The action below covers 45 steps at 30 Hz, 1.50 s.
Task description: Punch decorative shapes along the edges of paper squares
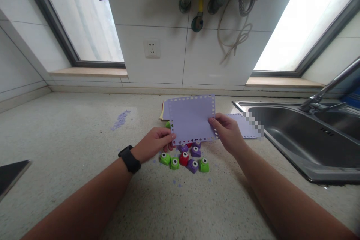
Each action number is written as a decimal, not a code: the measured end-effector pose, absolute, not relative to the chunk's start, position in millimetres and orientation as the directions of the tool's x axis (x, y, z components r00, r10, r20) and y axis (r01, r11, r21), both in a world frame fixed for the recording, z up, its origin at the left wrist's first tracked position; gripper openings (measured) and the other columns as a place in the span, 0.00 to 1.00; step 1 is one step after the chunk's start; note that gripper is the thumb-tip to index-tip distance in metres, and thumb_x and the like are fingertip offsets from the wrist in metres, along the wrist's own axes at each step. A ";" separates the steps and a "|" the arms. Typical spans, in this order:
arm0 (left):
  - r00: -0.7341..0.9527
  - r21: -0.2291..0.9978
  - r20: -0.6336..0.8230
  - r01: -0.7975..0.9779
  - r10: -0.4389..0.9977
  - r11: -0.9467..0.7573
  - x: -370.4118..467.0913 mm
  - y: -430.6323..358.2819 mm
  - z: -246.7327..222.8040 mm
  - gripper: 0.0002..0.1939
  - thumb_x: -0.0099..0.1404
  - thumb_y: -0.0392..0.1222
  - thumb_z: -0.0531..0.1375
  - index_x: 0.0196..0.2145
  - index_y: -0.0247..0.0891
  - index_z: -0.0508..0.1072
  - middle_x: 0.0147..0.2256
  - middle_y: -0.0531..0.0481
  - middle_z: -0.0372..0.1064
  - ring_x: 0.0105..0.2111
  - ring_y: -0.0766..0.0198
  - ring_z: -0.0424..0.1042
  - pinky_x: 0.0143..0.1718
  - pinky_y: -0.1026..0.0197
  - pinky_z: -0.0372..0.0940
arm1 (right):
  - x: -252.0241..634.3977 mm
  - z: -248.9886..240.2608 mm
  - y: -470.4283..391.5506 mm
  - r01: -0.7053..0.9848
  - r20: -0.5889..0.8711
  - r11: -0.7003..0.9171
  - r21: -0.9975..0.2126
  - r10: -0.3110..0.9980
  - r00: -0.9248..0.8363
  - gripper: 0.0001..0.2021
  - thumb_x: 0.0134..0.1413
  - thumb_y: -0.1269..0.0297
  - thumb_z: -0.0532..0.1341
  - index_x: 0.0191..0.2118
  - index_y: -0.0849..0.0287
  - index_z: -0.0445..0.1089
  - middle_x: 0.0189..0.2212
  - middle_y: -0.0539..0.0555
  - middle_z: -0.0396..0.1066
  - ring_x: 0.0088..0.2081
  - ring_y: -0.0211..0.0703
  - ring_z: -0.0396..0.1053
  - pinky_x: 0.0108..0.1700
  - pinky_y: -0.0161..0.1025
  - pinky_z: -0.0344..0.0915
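Note:
Between my two hands I hold up a sheet of purple paper (pixel 192 120) with small shapes punched along its edges. My left hand (pixel 159 140) pinches its lower left corner, and my right hand (pixel 226 129) grips the right edge. Beneath the sheet, several craft punches lie on the counter: a green punch (pixel 174 163), a red punch (pixel 184 158) and a purple punch (pixel 192 165) among them. The sheet hides part of the group. Another punched purple sheet (pixel 239 123) lies to the right, partly behind my right hand.
A stack of coloured paper (pixel 164 110) shows behind the held sheet. Purple paper bits (pixel 120 120) form a pile at the left, with more scattered near the punches. A steel sink (pixel 284 138) with a faucet (pixel 317 97) is at the right. A dark flat object (pixel 12 174) sits at the left edge.

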<state>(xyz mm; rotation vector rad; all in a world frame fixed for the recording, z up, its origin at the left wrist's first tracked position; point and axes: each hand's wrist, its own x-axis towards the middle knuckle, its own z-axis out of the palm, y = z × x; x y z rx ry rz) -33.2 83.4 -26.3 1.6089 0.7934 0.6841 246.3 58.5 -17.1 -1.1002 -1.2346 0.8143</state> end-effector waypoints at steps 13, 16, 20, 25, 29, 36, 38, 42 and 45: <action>0.582 0.975 -0.031 0.195 0.812 -0.102 -33.2 81.9 -25.6 0.19 0.66 0.54 0.61 0.28 0.36 0.74 0.27 0.48 0.75 0.22 0.68 0.65 0.26 0.63 0.59 | 246.7 -16.8 57.9 0.118 0.345 0.329 -0.937 0.924 0.163 0.12 0.53 0.52 0.69 0.33 0.56 0.74 0.24 0.48 0.70 0.25 0.37 0.63 0.26 0.36 0.61; 0.566 0.972 -0.027 0.209 0.824 -0.111 -33.9 82.6 -25.3 0.18 0.66 0.54 0.61 0.28 0.36 0.74 0.26 0.49 0.75 0.22 0.68 0.65 0.26 0.63 0.59 | 247.6 -17.1 59.5 0.137 0.359 0.340 -0.930 0.921 0.153 0.12 0.54 0.52 0.68 0.32 0.56 0.74 0.25 0.49 0.70 0.26 0.39 0.64 0.28 0.38 0.63; 0.529 0.964 -0.011 0.231 0.848 -0.131 -36.2 87.1 -27.1 0.18 0.65 0.55 0.61 0.29 0.37 0.74 0.26 0.50 0.74 0.23 0.67 0.67 0.26 0.63 0.60 | 249.9 -19.2 63.1 0.177 0.382 0.358 -0.917 0.916 0.126 0.12 0.55 0.52 0.67 0.31 0.56 0.75 0.26 0.49 0.70 0.30 0.41 0.65 0.34 0.40 0.65; 0.481 0.952 0.028 0.255 0.876 -0.170 -41.4 94.0 -31.4 0.17 0.65 0.55 0.62 0.30 0.36 0.75 0.26 0.50 0.74 0.24 0.65 0.68 0.26 0.63 0.59 | 251.9 -21.3 66.9 0.221 0.392 0.369 -0.903 0.917 0.074 0.12 0.55 0.52 0.67 0.31 0.56 0.76 0.29 0.51 0.74 0.33 0.44 0.68 0.40 0.43 0.65; 0.446 0.944 0.064 0.265 0.893 -0.200 -45.3 96.6 -32.4 0.16 0.65 0.53 0.63 0.34 0.36 0.77 0.27 0.50 0.73 0.24 0.66 0.67 0.24 0.64 0.58 | 252.7 -20.6 67.4 0.235 0.404 0.382 -0.894 0.913 0.050 0.12 0.56 0.52 0.66 0.32 0.56 0.76 0.29 0.51 0.74 0.34 0.44 0.68 0.41 0.44 0.65; 0.414 0.937 0.106 0.264 0.904 -0.231 -49.3 96.1 -32.5 0.15 0.64 0.52 0.63 0.39 0.36 0.77 0.29 0.48 0.75 0.26 0.65 0.70 0.26 0.63 0.61 | 256.0 -19.3 66.7 0.240 0.427 0.403 -0.883 0.902 0.060 0.12 0.57 0.52 0.65 0.32 0.56 0.76 0.29 0.50 0.73 0.34 0.44 0.68 0.42 0.44 0.63; 0.415 0.935 0.108 0.266 0.903 -0.234 -49.6 95.9 -32.6 0.15 0.64 0.51 0.63 0.39 0.36 0.77 0.29 0.48 0.75 0.26 0.65 0.69 0.25 0.63 0.61 | 256.4 -19.4 66.7 0.240 0.429 0.404 -0.883 0.901 0.062 0.13 0.57 0.52 0.65 0.32 0.56 0.76 0.29 0.50 0.73 0.34 0.44 0.68 0.42 0.44 0.64; 0.428 0.931 0.112 0.271 0.897 -0.246 -50.2 97.6 -32.7 0.13 0.64 0.50 0.63 0.37 0.36 0.78 0.28 0.49 0.74 0.25 0.65 0.68 0.26 0.63 0.61 | 255.5 -19.4 66.5 0.237 0.423 0.398 -0.886 0.904 0.066 0.13 0.57 0.51 0.65 0.32 0.57 0.76 0.29 0.50 0.73 0.34 0.44 0.68 0.41 0.44 0.64; 0.435 0.926 0.124 0.271 0.892 -0.261 -51.3 100.5 -33.7 0.13 0.63 0.49 0.64 0.36 0.36 0.78 0.27 0.50 0.73 0.26 0.65 0.69 0.28 0.63 0.62 | 254.4 -18.0 66.0 0.236 0.416 0.389 -0.890 0.906 0.074 0.13 0.56 0.51 0.65 0.32 0.57 0.76 0.28 0.50 0.73 0.32 0.43 0.67 0.40 0.43 0.64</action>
